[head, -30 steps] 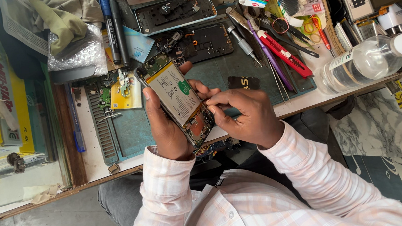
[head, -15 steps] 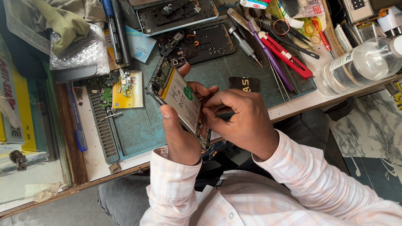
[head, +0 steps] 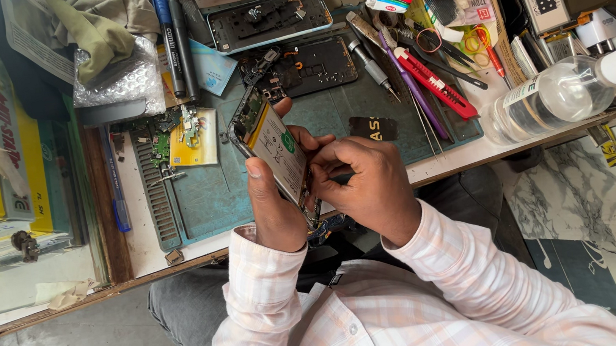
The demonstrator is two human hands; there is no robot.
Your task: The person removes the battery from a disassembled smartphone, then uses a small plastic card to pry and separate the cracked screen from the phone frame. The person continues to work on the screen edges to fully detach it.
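Head view shows me both hands working close together above the near edge of the green work mat (head: 211, 198). My left hand (head: 273, 203) is closed around an opened phone (head: 272, 148), which it holds tilted up off the mat, with the battery side facing the camera. My right hand (head: 366, 182) is closed too, fingers pinched on a thin dark tool (head: 341, 179) (I cannot tell which kind, only a short part shows) whose tip points at the lower end of the phone. I judge that the step in hand is loosening something small at that lower end. The next move, in my view, calls for a steady left grip and only light pressure from the tool, because the parts there look delicate. Two other phone frames (head: 286, 42) lie farther back on the mat, and a clear bottle (head: 552, 98) lies well apart at the right.
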